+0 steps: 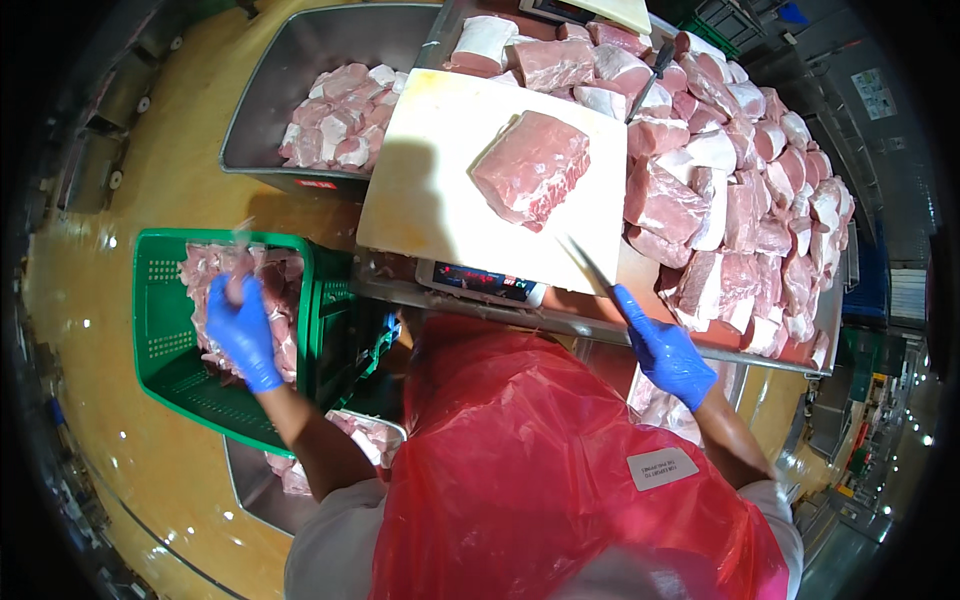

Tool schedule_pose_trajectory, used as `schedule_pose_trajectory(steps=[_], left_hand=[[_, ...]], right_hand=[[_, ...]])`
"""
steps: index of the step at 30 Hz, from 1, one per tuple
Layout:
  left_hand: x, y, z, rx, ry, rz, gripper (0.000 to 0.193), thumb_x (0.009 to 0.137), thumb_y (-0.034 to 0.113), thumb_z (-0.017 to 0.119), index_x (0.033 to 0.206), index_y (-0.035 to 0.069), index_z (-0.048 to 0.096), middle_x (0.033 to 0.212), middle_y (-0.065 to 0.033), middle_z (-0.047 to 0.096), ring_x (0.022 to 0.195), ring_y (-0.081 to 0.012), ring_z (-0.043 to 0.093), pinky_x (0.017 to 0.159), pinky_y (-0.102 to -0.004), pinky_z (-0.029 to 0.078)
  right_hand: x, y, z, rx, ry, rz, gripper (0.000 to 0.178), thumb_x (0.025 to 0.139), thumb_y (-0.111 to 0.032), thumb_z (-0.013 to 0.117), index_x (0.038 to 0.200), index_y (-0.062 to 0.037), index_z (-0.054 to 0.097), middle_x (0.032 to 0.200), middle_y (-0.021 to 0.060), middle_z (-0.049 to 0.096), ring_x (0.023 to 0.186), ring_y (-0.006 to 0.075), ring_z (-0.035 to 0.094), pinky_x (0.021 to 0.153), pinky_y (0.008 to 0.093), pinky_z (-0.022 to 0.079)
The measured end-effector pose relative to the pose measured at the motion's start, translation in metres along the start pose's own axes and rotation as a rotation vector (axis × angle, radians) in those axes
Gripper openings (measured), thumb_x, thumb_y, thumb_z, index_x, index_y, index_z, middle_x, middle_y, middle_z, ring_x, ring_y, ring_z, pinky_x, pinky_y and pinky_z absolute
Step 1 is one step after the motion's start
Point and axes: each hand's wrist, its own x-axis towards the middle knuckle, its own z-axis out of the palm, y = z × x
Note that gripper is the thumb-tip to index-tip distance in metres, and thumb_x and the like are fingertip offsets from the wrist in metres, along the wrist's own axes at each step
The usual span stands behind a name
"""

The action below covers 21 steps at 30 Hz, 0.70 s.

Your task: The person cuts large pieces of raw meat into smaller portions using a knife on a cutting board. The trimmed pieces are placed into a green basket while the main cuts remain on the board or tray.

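Note:
My left hand (pixel 240 330), in a blue glove, is over the green crate (pixel 148 330) on the left. A pinkish meat scrap (pixel 238 282), smeared by motion, shows between its thumb and fingers. Pale pink meat trimmings (pixel 285 325) lie inside the crate. My right hand (pixel 672 358), gloved in blue too, is closed around the handle of a knife (pixel 592 262). Its blade points up and left, over the near right part of the white cutting board (pixel 430 150). On that board rests one trimmed block of pork (pixel 535 168), apart from the blade.
Many pork pieces (pixel 735 200) are piled on the steel table right of the board, with a dark tool (pixel 655 75) among them. A scale (pixel 485 283) sits under the board's near edge. A grey metal bin (pixel 250 110) of meat stands far left, another container (pixel 262 500) beneath the crate.

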Motion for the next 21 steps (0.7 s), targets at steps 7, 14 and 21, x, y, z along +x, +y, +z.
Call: schedule_pose_trajectory(steps=[7, 14, 21], left_hand=[[0.002, 0.103, 0.051, 0.302, -0.177, 0.431, 0.051, 0.090, 0.037, 0.070, 0.124, 0.000, 0.061, 0.118, -0.0231, 0.064, 0.104, -0.0422, 0.063, 0.090, -0.0479, 0.052], [-0.079, 0.319, 0.192, 0.373, -0.627, 0.789, 0.078, 0.075, 0.035, 0.079, 0.146, 0.022, 0.047, 0.121, -0.0250, 0.054, 0.102, -0.0427, 0.061, 0.077, -0.0560, 0.055], [0.006, 0.266, 0.140, 0.102, -0.813, 1.515, 0.039, 0.077, 0.010, 0.068, 0.114, 0.024, 0.071, 0.153, -0.0058, 0.047, 0.137, -0.0416, 0.047, 0.112, -0.0586, 0.036]], right_hand=[[0.053, -0.004, 0.010, 0.432, 0.479, 0.101, 0.071, 0.098, 0.000, 0.050, 0.161, -0.0170, 0.023, 0.074, 0.0116, 0.058, 0.061, 0.0157, 0.051, 0.060, 0.0330, 0.047], [0.093, 0.002, -0.030, 0.415, 0.621, 0.019, 0.068, 0.099, -0.012, 0.051, 0.160, -0.0168, 0.022, 0.088, 0.0334, 0.064, 0.076, 0.0509, 0.063, 0.065, 0.0539, 0.047], [0.040, 0.055, 0.013, 0.547, 0.552, 0.132, 0.067, 0.101, -0.007, 0.050, 0.161, -0.0144, 0.023, 0.068, 0.0119, 0.054, 0.057, 0.0194, 0.051, 0.058, 0.0352, 0.046]])
